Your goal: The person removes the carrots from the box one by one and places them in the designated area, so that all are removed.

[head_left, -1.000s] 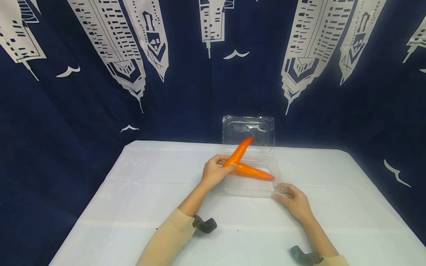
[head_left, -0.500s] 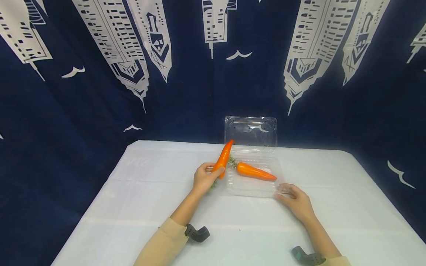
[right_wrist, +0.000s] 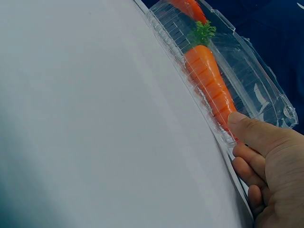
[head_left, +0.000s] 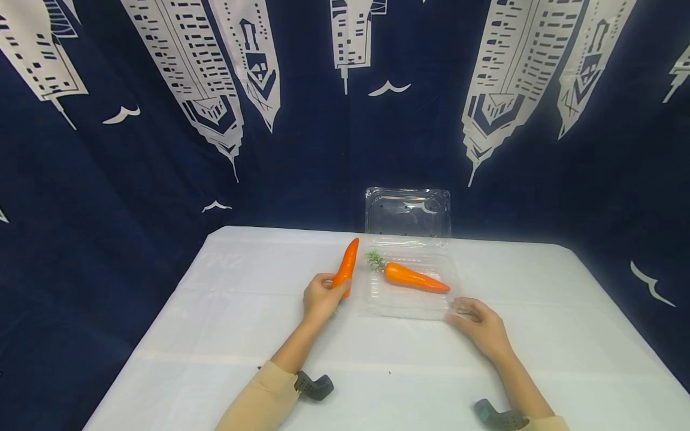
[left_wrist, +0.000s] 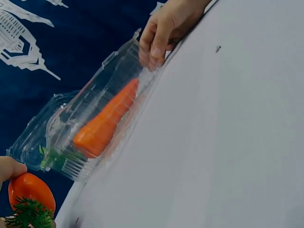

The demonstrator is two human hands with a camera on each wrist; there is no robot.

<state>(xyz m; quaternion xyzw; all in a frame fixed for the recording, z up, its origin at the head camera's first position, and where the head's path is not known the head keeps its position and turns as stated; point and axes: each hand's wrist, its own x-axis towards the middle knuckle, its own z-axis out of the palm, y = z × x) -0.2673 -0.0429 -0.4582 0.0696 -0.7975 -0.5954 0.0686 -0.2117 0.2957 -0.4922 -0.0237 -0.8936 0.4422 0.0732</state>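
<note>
My left hand [head_left: 321,297] grips an orange carrot [head_left: 348,261] by its thick end, just left of a clear plastic clamshell container [head_left: 406,306]. The carrot's tip points up and away. Its green leafy top [left_wrist: 29,214] shows below the fingers in the left wrist view. A second carrot [head_left: 415,278] lies inside the container, leaves to the left and tip to the right. At the container's near right corner, my right hand [head_left: 482,328] pinches the edge, thumb [right_wrist: 242,121] on top. The hinged lid [head_left: 408,216] stands raised at the back.
A white cloth covers the table [head_left: 409,377], whose far edge runs just behind the container. Beyond it hangs a dark blue curtain [head_left: 302,167] with white building prints. Dark devices are strapped to the left wrist [head_left: 315,386] and right wrist [head_left: 498,416].
My left hand has carried its carrot left and toward me, from over the container to beside it. The second carrot's leaves have come into view. My right hand keeps its hold on the corner.
</note>
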